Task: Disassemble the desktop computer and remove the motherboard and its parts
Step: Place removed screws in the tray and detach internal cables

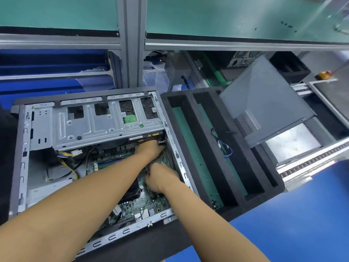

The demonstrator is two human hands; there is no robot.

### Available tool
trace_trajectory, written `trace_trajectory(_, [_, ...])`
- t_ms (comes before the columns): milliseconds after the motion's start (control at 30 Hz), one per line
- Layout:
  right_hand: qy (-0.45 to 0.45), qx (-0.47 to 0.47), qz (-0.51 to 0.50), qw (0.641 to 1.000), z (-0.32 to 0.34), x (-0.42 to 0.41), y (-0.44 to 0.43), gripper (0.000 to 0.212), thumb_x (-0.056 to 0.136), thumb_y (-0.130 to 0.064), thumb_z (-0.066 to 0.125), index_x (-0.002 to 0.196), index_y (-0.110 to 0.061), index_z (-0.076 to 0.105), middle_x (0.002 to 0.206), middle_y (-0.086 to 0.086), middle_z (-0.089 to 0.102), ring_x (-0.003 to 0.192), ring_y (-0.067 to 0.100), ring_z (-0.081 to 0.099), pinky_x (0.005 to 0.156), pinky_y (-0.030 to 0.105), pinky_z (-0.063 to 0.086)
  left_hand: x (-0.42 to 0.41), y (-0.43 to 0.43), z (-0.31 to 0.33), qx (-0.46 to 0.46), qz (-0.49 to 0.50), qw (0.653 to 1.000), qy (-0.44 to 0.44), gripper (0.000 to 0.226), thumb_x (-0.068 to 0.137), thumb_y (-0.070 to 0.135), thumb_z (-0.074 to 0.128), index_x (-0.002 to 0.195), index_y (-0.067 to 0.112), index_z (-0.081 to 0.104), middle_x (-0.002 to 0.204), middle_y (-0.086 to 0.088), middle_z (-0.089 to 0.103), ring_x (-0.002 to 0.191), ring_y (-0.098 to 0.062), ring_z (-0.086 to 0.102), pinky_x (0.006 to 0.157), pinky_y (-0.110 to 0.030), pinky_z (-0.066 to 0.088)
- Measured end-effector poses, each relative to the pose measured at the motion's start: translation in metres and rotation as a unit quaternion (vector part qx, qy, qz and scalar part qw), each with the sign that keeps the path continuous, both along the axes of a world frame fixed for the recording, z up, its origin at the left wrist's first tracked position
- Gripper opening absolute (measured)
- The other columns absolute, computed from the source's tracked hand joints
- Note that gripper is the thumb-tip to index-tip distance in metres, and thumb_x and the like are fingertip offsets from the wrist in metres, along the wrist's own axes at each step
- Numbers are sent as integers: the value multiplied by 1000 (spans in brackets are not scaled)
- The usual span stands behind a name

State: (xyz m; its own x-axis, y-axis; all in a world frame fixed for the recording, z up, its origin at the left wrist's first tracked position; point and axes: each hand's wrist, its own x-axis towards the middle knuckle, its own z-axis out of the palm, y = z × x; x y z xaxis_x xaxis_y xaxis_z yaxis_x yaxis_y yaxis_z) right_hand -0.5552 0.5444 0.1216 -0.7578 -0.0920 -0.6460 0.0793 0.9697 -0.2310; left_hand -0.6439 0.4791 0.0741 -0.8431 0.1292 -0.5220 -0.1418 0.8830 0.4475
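Note:
An open desktop case [20,148] lies on its side in front of me. Its green motherboard [151,203] fills the case floor, partly hidden by my arms. A silver drive cage [90,121] spans the upper half. My left hand [150,148] reaches under the cage's right end, fingers curled around a dark connector near the case wall. My right hand [160,178] is lower on the board, fingers curled down onto a small part that I cannot make out. A bundle of yellow and black power cables [68,157] runs at the left.
A black foam tray [207,148] with long slots lies right of the case and holds loose wires [224,146] and small screws. The removed grey side panel [264,110] leans behind it. A conveyor rail [311,163] runs at the right, and a shelf frame post [130,44] stands behind.

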Motion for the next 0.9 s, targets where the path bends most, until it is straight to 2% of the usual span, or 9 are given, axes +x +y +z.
trace_trajectory(100, [4,-4,-4,1000,-1,0,0,29,99,-28,47,112,-6,61,119,16,63,99,38,61,78,39,48,2,-2,-5,4,2,999,47,40,99,45,51,114,10,64,101,-12,68,91,-27,64,75,-31,48])
trace_trajectory(200, [3,-7,-6,1000,-3,0,0,30,98,-28,47,113,-6,61,118,17,63,96,38,61,76,39,48,4,-5,-8,30,19,997,64,41,97,47,53,123,16,62,108,-14,70,90,-27,64,69,-29,44])
trace_trajectory(267, [6,-10,-8,1000,-3,0,0,29,97,-27,47,111,-6,61,117,17,63,90,36,58,74,37,47,4,-4,-9,37,19,997,70,40,98,45,53,123,15,62,109,-14,70,94,-29,65,70,-30,44])
trace_trajectory(367, [10,-10,-9,1000,-3,0,1,29,96,-27,48,110,-6,62,117,17,64,90,36,58,72,36,44,5,-2,-12,45,9,996,77,30,100,40,51,99,12,63,91,-10,66,90,-29,65,66,-30,41])
trace_trajectory(433, [11,-10,-8,1000,-4,0,1,28,96,-28,48,109,-6,62,116,17,64,90,35,58,71,36,43,4,-2,-13,37,5,996,75,35,102,37,50,75,14,50,72,-2,55,82,-28,62,62,-30,37])
trace_trajectory(500, [13,-12,-10,1000,-3,0,2,28,97,-28,48,108,-6,62,116,16,64,86,34,55,71,35,43,3,-2,-14,23,-5,997,79,37,102,33,49,70,15,43,67,-1,48,78,-28,58,62,-31,35])
trace_trajectory(567, [16,-15,-16,1000,-3,0,2,26,97,-27,48,105,-7,62,114,15,64,83,33,54,70,35,43,3,-3,-15,19,-8,996,82,29,101,27,49,78,10,51,72,-6,53,82,-30,61,63,-31,37])
trace_trajectory(700, [14,-19,-21,1000,-2,1,3,26,98,-27,47,104,-8,63,113,14,63,83,34,56,69,34,43,3,-5,-17,43,-12,994,98,21,101,25,50,103,8,62,99,-14,68,86,-29,62,66,-30,39])
trace_trajectory(900, [20,-25,-17,999,-2,1,3,27,98,-26,47,104,-6,64,110,15,64,82,34,57,69,34,45,2,-5,-19,43,-19,994,95,19,100,24,49,103,10,62,104,-12,66,98,-32,63,70,-32,41])
